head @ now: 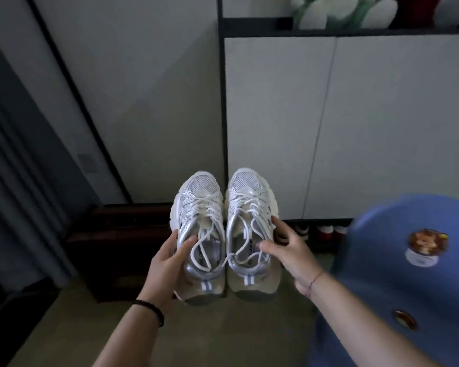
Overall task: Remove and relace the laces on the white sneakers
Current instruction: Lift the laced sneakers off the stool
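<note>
Blue cloth (398,260) shows below the cabinet (355,115). Left hand (167,263) grips the left sneaker (199,207), right hand (289,250) the right sneaker (249,202), both before the cabinet, laces (204,250) loose.

Floor (223,337): tan, matte, lower centre of frame.
Directly on it: dark brown low block (122,250), left of centre, at foot of wall panel.
Cabinet (382,128): white doors, right half of frame, gap beneath.
In gap: small shoes (326,231), red and white, on floor.
Blue fabric item (395,274), lower right: contact with floor not determinable.
White sneakers (199,221) not seen resting on floor: side by side, gripped by left hand (167,263) and right hand (289,250).
</note>
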Demonstrator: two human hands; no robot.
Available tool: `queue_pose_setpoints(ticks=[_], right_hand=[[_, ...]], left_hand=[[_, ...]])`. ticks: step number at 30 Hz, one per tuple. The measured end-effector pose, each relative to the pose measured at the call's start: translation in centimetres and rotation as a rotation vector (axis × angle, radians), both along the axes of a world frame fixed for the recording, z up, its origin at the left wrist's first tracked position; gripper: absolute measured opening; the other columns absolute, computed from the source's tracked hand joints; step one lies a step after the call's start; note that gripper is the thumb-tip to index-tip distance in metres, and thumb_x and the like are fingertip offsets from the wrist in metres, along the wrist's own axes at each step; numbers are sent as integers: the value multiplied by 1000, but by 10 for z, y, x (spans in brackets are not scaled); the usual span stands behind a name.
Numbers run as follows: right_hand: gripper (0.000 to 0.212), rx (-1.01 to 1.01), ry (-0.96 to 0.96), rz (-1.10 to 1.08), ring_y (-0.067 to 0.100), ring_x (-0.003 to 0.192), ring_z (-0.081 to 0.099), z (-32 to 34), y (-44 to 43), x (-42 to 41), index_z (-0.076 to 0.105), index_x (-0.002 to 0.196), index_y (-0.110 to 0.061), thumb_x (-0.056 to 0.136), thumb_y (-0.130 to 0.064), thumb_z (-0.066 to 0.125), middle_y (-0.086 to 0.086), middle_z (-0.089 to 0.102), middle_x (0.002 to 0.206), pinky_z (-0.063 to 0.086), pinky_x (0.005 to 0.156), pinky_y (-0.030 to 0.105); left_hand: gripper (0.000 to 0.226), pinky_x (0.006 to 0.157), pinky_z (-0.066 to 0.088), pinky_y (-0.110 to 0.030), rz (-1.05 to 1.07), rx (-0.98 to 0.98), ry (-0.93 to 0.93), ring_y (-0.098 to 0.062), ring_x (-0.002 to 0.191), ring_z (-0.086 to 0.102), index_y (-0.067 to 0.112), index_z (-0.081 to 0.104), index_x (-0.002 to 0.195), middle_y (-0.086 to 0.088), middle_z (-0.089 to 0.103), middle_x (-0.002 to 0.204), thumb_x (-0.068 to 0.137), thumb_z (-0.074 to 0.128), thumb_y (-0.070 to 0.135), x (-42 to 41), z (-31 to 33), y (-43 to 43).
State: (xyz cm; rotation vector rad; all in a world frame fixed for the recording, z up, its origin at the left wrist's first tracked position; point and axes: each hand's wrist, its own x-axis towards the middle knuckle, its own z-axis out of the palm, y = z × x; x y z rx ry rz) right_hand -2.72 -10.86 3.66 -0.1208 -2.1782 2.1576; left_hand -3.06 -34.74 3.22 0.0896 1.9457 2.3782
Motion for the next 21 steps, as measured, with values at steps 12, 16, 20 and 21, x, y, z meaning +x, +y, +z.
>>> queue_pose_setpoints(ticks=[12,16,20,21], right_hand=[[42,-185,-144,32,16,78,65,-18,-131,-190,59,119,-20,81,-6,70,2,66,88,51,66,27],[61,-154,-185,23,20,94,63,-46,-133,-239,50,136,-14,79,-11,73,5,64,106,50,81,32],[74,-113,-202,-8,26,115,57,-68,-132,-267,48,139,-17,71,-23,77,6,54,135,47,98,37],[72,-88,-199,-23,26,119,54,-71,-132,-271,47,141,-17,75,-22,75,5,52,136,45,99,36]], left_hand=[[33,90,54,-40,230,3,-167,-33,101,68,5,69,114,-19,72,106,89,66,28,-175,-2,-119],[42,91,54,-41,243,-10,-215,-34,101,68,2,68,113,-20,71,108,85,71,33,-227,-28,-123],[41,94,53,-42,265,-79,-250,-30,94,69,3,70,108,-17,73,101,85,71,37,-262,-53,-119],[43,96,52,-44,257,-98,-261,-30,95,68,4,71,108,-17,73,102,83,73,40,-269,-59,-118]])
